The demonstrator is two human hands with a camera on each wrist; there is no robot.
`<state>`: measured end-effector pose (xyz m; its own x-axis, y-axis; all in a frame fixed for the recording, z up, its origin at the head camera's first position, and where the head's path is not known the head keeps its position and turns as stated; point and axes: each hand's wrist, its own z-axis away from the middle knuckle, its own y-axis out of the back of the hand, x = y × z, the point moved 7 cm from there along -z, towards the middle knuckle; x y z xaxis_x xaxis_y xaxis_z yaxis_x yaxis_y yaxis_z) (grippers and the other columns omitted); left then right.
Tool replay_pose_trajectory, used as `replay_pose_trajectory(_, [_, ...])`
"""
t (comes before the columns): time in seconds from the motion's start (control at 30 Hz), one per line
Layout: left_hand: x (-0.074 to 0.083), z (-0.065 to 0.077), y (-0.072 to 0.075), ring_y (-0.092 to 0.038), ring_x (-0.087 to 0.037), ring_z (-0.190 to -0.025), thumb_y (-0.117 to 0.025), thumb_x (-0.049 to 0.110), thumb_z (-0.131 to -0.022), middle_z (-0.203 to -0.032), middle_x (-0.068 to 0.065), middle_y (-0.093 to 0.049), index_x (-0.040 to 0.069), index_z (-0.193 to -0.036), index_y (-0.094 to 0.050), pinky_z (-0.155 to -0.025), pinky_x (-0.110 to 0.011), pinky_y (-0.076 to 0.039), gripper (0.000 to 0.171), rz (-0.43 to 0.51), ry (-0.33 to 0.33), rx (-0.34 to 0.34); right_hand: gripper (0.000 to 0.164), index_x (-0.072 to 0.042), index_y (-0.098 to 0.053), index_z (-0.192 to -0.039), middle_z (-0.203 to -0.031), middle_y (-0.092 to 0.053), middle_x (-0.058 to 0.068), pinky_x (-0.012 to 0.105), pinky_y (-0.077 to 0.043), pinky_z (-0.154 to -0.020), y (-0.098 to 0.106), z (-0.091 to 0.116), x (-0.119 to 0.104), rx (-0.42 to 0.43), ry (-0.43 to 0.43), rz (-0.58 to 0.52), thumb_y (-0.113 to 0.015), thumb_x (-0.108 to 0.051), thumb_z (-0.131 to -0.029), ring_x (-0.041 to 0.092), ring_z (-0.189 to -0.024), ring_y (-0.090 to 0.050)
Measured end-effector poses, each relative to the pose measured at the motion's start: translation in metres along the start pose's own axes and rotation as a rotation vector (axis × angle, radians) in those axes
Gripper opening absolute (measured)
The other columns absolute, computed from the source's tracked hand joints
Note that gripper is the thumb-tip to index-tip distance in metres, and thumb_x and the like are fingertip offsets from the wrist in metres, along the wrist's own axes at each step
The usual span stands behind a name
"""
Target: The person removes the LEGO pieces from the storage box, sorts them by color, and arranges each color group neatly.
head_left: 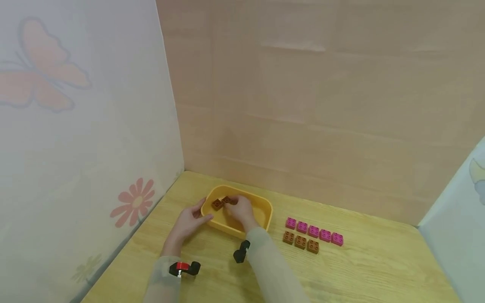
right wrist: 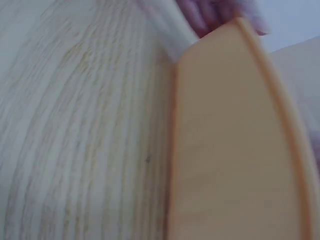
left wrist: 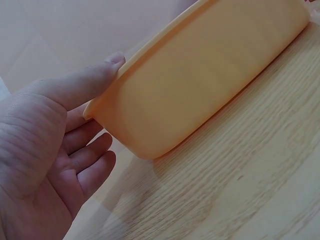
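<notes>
A yellow plastic tray (head_left: 262, 210) stands on the table, with brown toy bricks (head_left: 217, 205) at its far left inside. My left hand (head_left: 188, 221) grips the tray's left corner; in the left wrist view the thumb lies on the rim and the fingers sit outside the wall. Reaching over the near wall, my right hand (head_left: 241, 209) has its thumb and fingers pinched at a brown brick (head_left: 226, 200) inside the tray, which the fingers partly cover. In the right wrist view the tray's outer wall (right wrist: 225, 140) hides most of that hand.
Right of the tray, several pink bricks (head_left: 313, 231) form a row on the wooden table (head_left: 379, 261). Three brown bricks (head_left: 301, 242) line up in front of them. A papered wall (head_left: 303, 105) rises behind the table, and a white panel (head_left: 94, 126) with printed flowers borders the left.
</notes>
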<state>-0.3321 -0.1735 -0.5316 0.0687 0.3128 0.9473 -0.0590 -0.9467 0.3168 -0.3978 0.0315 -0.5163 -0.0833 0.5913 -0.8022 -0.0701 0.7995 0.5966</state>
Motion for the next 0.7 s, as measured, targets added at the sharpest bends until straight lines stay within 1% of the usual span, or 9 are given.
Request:
replay_pose_trajectory(0.07, [0.0, 0.0, 0.0, -0.049, -0.035, -0.146, -0.083, 0.024, -0.097, -0.166, -0.016, -0.04, 0.004, -0.161, -0.044, -0.117, -0.043, -0.043, 0.078, 0.005, -0.001, -0.004, 0.034, -0.002, -0.077, -0.123, -0.116, -0.076, 0.013, 0.046, -0.06, -0.093, 0.004, 0.002, 0.0, -0.008, -0.001, -0.026, -0.08, -0.018, -0.094, 0.03, -0.106, -0.07])
replay_pose_trajectory(0.17, [-0.001, -0.001, 0.001, -0.047, -0.035, -0.148, -0.083, 0.024, -0.098, -0.167, -0.015, -0.039, 0.003, -0.162, -0.043, -0.118, -0.043, -0.042, 0.078, 0.003, -0.009, -0.013, 0.033, -0.004, -0.078, -0.123, -0.116, -0.076, 0.011, 0.045, -0.06, -0.095, 0.01, 0.005, 0.0, -0.042, -0.021, -0.066, -0.077, -0.022, -0.095, 0.028, -0.107, -0.07])
replay_pose_trajectory(0.23, [-0.002, -0.002, 0.001, -0.046, -0.034, -0.148, -0.083, 0.025, -0.098, -0.167, -0.015, -0.038, 0.004, -0.162, -0.043, -0.118, -0.042, -0.041, 0.079, -0.004, -0.008, -0.011, 0.032, -0.005, -0.078, -0.121, -0.116, -0.076, 0.009, 0.045, -0.059, -0.096, 0.015, 0.009, -0.001, -0.074, -0.038, -0.141, -0.074, -0.026, -0.097, 0.027, -0.109, -0.069])
replay_pose_trajectory(0.3, [-0.003, -0.002, 0.001, -0.046, -0.035, -0.148, -0.083, 0.026, -0.097, -0.167, -0.015, -0.039, 0.004, -0.162, -0.043, -0.118, -0.042, -0.041, 0.079, -0.008, -0.005, -0.009, 0.034, -0.006, -0.076, -0.123, -0.12, -0.075, 0.008, 0.046, -0.059, -0.099, 0.024, 0.014, -0.002, -0.103, -0.061, -0.234, -0.072, -0.03, -0.1, 0.029, -0.114, -0.068])
replay_pose_trajectory(0.37, [-0.003, -0.002, 0.001, -0.046, -0.035, -0.149, -0.083, 0.027, -0.097, -0.167, -0.015, -0.038, 0.004, -0.162, -0.043, -0.118, -0.042, -0.041, 0.08, -0.01, -0.007, -0.009, 0.036, -0.003, -0.073, -0.127, -0.125, -0.073, 0.011, 0.047, -0.059, -0.101, 0.036, 0.02, -0.004, -0.12, -0.069, -0.351, -0.07, -0.029, -0.103, 0.031, -0.118, -0.068])
replay_pose_trajectory(0.43, [-0.003, -0.001, 0.001, -0.045, -0.035, -0.149, -0.083, 0.028, -0.097, -0.167, -0.015, -0.038, 0.004, -0.162, -0.043, -0.119, -0.043, -0.041, 0.08, -0.011, -0.004, -0.008, 0.038, 0.002, -0.068, -0.133, -0.13, -0.07, 0.016, 0.048, -0.06, -0.102, 0.05, 0.027, -0.005, -0.128, -0.071, -0.464, -0.068, -0.025, -0.106, 0.035, -0.122, -0.066])
replay_pose_trajectory(0.53, [-0.003, -0.001, 0.001, -0.045, -0.036, -0.149, -0.083, 0.029, -0.097, -0.168, -0.014, -0.038, 0.005, -0.163, -0.043, -0.119, -0.044, -0.04, 0.08, -0.029, 0.003, -0.005, 0.04, 0.007, -0.061, -0.139, -0.134, -0.067, 0.022, 0.047, -0.059, -0.104, 0.072, 0.034, -0.003, -0.137, -0.036, -0.598, -0.065, -0.018, -0.108, 0.039, -0.127, -0.065])
replay_pose_trajectory(0.6, [-0.003, 0.0, 0.001, -0.045, -0.036, -0.149, -0.083, 0.03, -0.097, -0.168, -0.014, -0.038, 0.006, -0.162, -0.044, -0.119, -0.045, -0.04, 0.08, -0.042, 0.008, 0.004, 0.041, 0.007, -0.059, -0.142, -0.133, -0.066, 0.022, 0.046, -0.058, -0.105, 0.087, 0.04, -0.001, -0.147, -0.01, -0.657, -0.062, -0.018, -0.109, 0.043, -0.129, -0.063])
replay_pose_trajectory(0.7, [-0.002, 0.0, 0.0, -0.046, -0.035, -0.149, -0.084, 0.029, -0.097, -0.167, -0.014, -0.039, 0.005, -0.162, -0.045, -0.119, -0.045, -0.041, 0.08, -0.047, 0.003, 0.011, 0.043, 0.003, -0.059, -0.145, -0.127, -0.066, 0.015, 0.045, -0.058, -0.106, 0.11, 0.052, 0.007, -0.134, 0.015, -0.724, -0.059, -0.024, -0.111, 0.041, -0.13, -0.061])
